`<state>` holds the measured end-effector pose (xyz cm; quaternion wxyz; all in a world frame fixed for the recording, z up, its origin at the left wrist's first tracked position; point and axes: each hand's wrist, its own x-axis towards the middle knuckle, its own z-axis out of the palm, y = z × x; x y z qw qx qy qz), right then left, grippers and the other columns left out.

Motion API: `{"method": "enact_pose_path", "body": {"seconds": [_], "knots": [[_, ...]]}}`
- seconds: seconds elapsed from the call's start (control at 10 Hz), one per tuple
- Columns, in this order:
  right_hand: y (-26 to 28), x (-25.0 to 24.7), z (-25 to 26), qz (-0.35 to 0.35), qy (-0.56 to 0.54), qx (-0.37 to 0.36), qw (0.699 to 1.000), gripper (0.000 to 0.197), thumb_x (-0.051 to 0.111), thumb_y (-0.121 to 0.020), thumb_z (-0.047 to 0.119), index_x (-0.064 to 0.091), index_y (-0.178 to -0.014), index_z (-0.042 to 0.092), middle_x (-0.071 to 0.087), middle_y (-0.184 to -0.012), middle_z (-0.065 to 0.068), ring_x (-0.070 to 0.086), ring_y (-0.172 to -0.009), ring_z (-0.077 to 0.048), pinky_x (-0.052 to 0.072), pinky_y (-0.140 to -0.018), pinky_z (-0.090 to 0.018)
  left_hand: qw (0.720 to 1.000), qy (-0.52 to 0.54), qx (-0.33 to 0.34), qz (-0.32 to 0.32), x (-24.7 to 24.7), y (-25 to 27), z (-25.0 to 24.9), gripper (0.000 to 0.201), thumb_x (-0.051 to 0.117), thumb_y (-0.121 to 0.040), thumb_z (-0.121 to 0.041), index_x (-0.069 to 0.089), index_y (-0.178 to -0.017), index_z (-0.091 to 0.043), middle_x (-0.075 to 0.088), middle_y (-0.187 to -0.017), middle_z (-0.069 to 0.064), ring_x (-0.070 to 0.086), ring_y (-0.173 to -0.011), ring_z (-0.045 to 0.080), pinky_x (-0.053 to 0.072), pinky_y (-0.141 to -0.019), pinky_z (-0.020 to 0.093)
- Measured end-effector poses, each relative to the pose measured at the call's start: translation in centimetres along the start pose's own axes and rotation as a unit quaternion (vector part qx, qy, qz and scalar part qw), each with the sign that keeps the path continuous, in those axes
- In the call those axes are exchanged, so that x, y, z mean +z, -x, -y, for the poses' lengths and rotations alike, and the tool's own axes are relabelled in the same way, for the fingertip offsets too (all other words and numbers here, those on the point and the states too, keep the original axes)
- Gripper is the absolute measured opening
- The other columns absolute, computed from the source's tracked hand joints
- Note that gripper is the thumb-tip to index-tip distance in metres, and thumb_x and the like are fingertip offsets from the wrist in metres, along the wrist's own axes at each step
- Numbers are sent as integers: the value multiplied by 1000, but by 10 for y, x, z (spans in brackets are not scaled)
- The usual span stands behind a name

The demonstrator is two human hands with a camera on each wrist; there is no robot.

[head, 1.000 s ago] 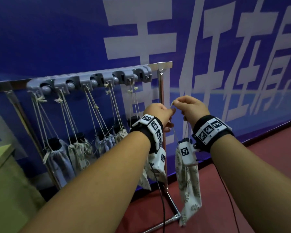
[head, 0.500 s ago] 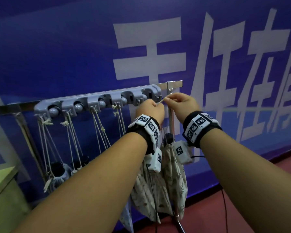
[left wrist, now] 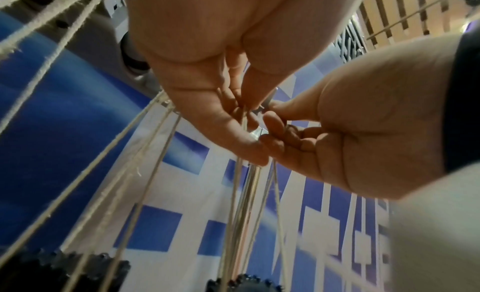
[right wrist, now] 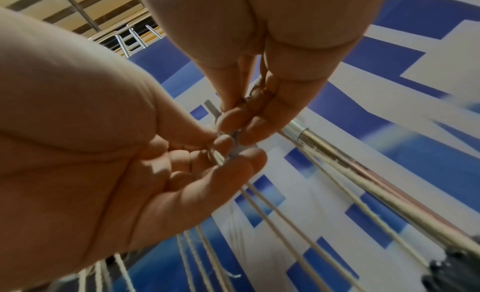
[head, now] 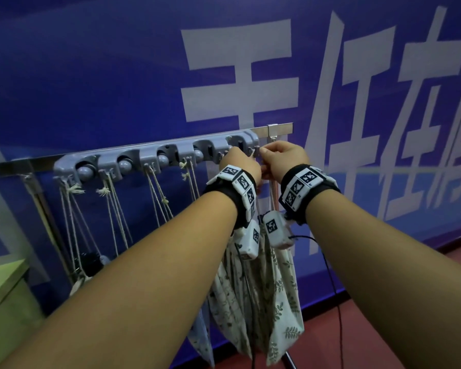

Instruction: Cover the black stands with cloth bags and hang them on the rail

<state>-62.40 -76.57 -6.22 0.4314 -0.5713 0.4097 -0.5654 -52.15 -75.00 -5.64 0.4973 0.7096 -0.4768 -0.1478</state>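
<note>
A grey hook rail [head: 155, 158] runs across the blue wall. Both hands are up at its right end, by the last peg [head: 257, 151]. My left hand [head: 250, 162] and right hand [head: 266, 155] each pinch the cream drawstring [left wrist: 241, 193] of a leaf-print cloth bag [head: 277, 302], which hangs below the wrists. From the left wrist view the left hand [left wrist: 246, 109] and right hand [left wrist: 272, 122] meet around a small metal hook. The cords [right wrist: 285, 224] run down to a black stand [right wrist: 454, 271] whose top shows out of the bag's mouth. Whether the loop sits on the peg is hidden by the fingers.
Several more bagged stands [head: 91, 262] hang on cords from the pegs to the left. A chrome pole [right wrist: 350, 173] drops from the rail's right end just behind the bag. A green table [head: 3, 283] stands at the lower left; red floor [head: 383, 328] lies at the right.
Both hands have risen from below the rail to its right-end peg, carrying the bag up by its drawstring. The bag now hangs next to the other bags.
</note>
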Motion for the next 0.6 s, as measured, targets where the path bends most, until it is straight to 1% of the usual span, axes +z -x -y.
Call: {"method": "enact_pose_path", "body": {"seconds": [0.1,0.2,0.3,0.4,0.5,0.6], "knots": [[3,0,-2,-3,0,11,1000,11,69,-103,17,78,-97,14,73,-79,-8,69,-62,-19,64,-63,-35,999,-32,30,-26,1,3,3,7,55,-97,-25,52,-98,-19,68,-95,15,74,-78,38,64,-69,50],[10,0,-3,11,10,32,999,13,66,-103,10,78,-102,14,77,-88,-11,72,-66,-21,67,-70,-41,996,-78,41,-9,-9,19,4,3,54,-96,-18,57,-96,-18,69,-93,14,73,-80,36,64,-74,48],[24,-3,-1,16,15,61,998,22,57,-101,1,76,-104,12,75,-87,-11,73,-66,-22,67,-76,-45,997,-48,47,38,-25,38,9,20,56,-91,-6,58,-76,-18,75,-92,17,76,-83,38,64,-76,52],[48,-5,5,14,37,69,997,16,58,-100,9,74,-101,13,74,-94,-8,77,-78,-25,67,-76,-46,995,75,-28,57,-47,64,11,18,44,-98,-6,61,-92,-8,73,-88,13,74,-64,34,61,-57,41],[77,5,15,44,28,72,996,16,59,-97,16,72,-102,8,74,-98,-11,72,-78,-26,62,-76,-44,982,148,-88,79,-73,88,13,23,39,-104,-8,60,-112,-8,69,-88,11,68,-55,28,53,-52,31],[100,21,26,62,40,70,995,19,60,-98,23,73,-103,10,78,-103,-7,71,-82,-24,61,-81,-45,978,167,-83,92,-103,105,19,19,42,-103,-7,60,-98,-9,69,-94,17,66,-59,31,63,-72,49]]}}
